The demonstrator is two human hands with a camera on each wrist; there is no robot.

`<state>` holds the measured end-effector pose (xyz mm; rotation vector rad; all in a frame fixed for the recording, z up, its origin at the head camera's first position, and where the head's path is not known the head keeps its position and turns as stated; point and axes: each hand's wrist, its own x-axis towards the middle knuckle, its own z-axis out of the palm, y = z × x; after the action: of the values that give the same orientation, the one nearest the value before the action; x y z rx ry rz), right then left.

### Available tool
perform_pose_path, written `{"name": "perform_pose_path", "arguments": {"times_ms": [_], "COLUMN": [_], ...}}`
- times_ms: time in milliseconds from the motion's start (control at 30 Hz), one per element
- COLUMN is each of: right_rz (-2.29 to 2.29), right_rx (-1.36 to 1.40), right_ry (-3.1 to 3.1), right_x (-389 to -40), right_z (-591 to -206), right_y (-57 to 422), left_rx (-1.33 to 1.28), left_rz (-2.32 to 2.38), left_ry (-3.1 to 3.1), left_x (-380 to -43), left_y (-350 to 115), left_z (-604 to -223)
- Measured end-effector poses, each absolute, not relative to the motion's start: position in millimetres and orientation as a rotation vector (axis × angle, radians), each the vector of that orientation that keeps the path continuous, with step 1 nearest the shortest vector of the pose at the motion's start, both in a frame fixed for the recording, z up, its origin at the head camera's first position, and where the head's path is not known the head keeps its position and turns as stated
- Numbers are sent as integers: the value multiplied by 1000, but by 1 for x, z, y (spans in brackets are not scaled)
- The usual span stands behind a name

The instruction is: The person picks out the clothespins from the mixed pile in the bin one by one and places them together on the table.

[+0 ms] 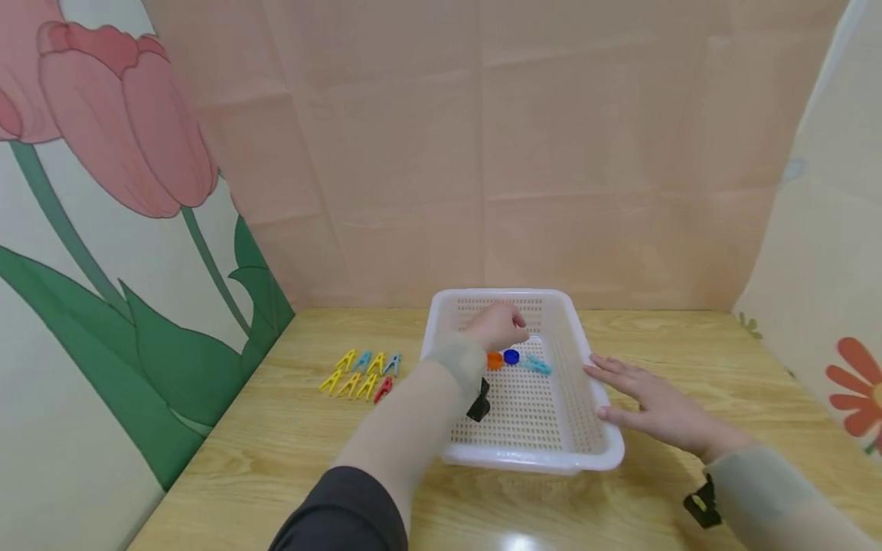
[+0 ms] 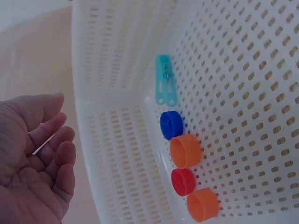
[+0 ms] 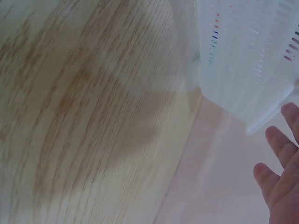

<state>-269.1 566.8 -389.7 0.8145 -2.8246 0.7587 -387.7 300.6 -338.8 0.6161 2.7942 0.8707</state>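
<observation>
A white perforated plastic basket [image 1: 530,458] sits on the table. Over its far part hovers my left hand [image 1: 494,326], fingers loosely curled and holding nothing, as the left wrist view confirms. In the basket, along one wall, lie a turquoise clothespin [image 2: 164,80], a blue bottle cap [image 2: 172,124], two orange caps [image 2: 186,151] and a red cap [image 2: 183,182]. My left arm partly hides these in the head view. My right hand [image 1: 651,398] has its fingers spread, fingertips right at the basket's right rim.
Left of the basket, several small clothespins stand in two rows on the wooden table [image 1: 276,467]: yellow ones [image 1: 347,360], blue ones [image 1: 392,363] and a red one [image 1: 383,389]. A pinkish sheet [image 1: 482,153] covers the back; flower-painted panels stand at the sides.
</observation>
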Motion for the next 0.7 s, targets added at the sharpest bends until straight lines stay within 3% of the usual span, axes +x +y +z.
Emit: {"name": "perform_pose_path", "arguments": {"times_ms": [700], "right_rz": [718], "right_rx": [832], "right_ry": [-2796], "right_x": [-265], "right_z": [-387], "right_y": [564], "left_rx": [659], "left_rz": [478], "left_ry": [2796], "left_x": [-405], "left_y": [321], "left_z": [-405]}}
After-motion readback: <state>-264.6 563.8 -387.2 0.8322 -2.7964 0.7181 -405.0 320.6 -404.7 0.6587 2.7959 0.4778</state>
